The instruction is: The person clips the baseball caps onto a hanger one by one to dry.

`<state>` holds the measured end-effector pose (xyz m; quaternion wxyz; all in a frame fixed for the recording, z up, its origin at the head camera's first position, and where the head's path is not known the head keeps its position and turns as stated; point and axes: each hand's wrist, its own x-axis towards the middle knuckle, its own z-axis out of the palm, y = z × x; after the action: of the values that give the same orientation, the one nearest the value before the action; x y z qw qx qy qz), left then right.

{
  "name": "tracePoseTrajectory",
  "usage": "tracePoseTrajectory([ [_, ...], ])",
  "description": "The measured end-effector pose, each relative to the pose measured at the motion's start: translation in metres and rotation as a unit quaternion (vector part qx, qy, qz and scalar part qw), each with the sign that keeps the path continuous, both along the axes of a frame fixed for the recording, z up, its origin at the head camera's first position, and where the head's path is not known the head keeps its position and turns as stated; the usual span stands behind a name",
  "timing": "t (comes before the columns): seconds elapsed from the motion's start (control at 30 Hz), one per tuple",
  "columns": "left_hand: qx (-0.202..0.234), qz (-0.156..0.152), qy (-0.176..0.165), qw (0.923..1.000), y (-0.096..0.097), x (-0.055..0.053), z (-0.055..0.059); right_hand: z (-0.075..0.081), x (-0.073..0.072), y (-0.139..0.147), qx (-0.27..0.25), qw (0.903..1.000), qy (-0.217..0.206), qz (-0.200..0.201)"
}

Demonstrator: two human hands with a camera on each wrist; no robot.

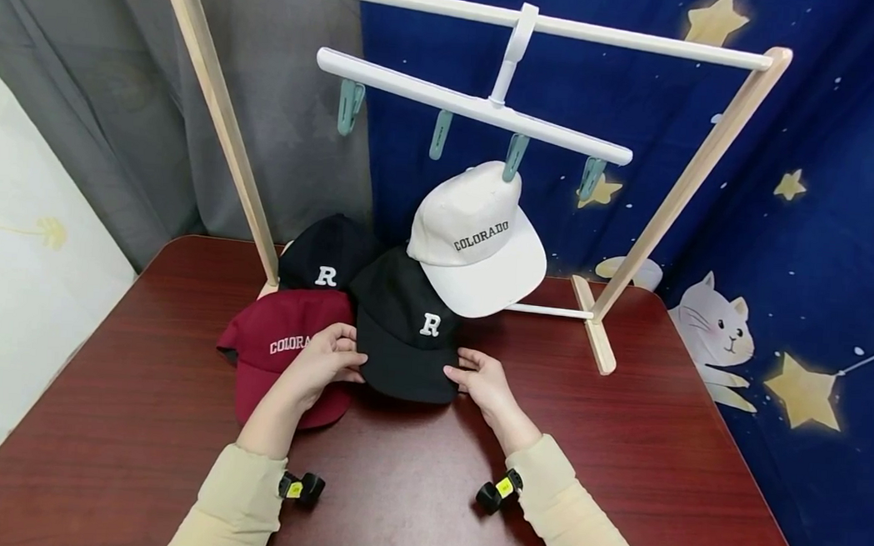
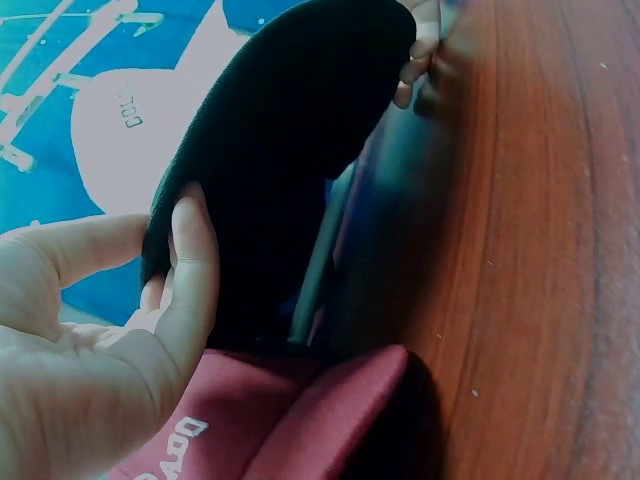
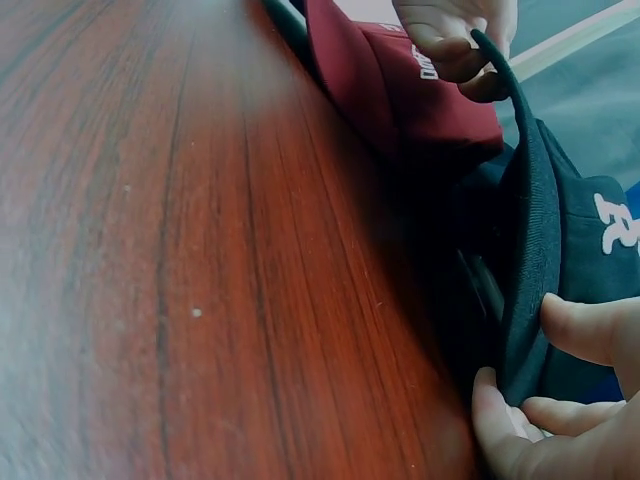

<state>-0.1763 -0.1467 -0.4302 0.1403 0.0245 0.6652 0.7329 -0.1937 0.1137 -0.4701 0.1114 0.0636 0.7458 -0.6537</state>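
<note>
Both hands pinch the brim of a black baseball cap [image 1: 402,354] with a white R on its front. My left hand [image 1: 322,356] grips the brim's left edge, and my right hand [image 1: 481,382] grips its right edge. In the right wrist view the brim [image 3: 528,250] stands tilted up over the table. A maroon cap [image 1: 265,379] lettered COLORADO lies under and beside my left hand. Behind them sits a dark cap [image 1: 333,254] with a white R. A white COLORADO cap [image 1: 477,234] hangs from a green clip [image 1: 515,157], overlapping the black cap in the head view.
A wooden rack [image 1: 221,118] with a white top rail stands at the back of the table [image 1: 409,488]. From the rail hangs a white hanger bar [image 1: 448,98] with several green clips. A rack foot [image 1: 598,341] rests to the right. Curtains [image 1: 283,88] close off the back.
</note>
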Motion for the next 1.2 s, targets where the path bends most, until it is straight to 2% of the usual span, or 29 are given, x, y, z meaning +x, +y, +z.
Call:
tracePoseTrajectory([
  [0.3,-0.007,0.002,-0.011,0.9999,-0.005,0.002,-0.007,-0.001,0.000,-0.002,0.017,0.9998,0.008,-0.006],
  [0.73,-0.040,-0.007,-0.013,0.9991,-0.012,0.000,-0.016,0.002,0.001,-0.004,0.031,0.9995,0.009,-0.005],
  [1.03,-0.043,-0.033,-0.008,0.9985,-0.016,0.000,-0.018,0.003,0.001,-0.005,0.035,0.9992,0.018,0.002],
  [1.2,-0.043,-0.035,-0.003,0.9985,-0.017,0.001,-0.017,0.002,0.001,-0.005,0.025,0.9994,0.021,0.005],
])
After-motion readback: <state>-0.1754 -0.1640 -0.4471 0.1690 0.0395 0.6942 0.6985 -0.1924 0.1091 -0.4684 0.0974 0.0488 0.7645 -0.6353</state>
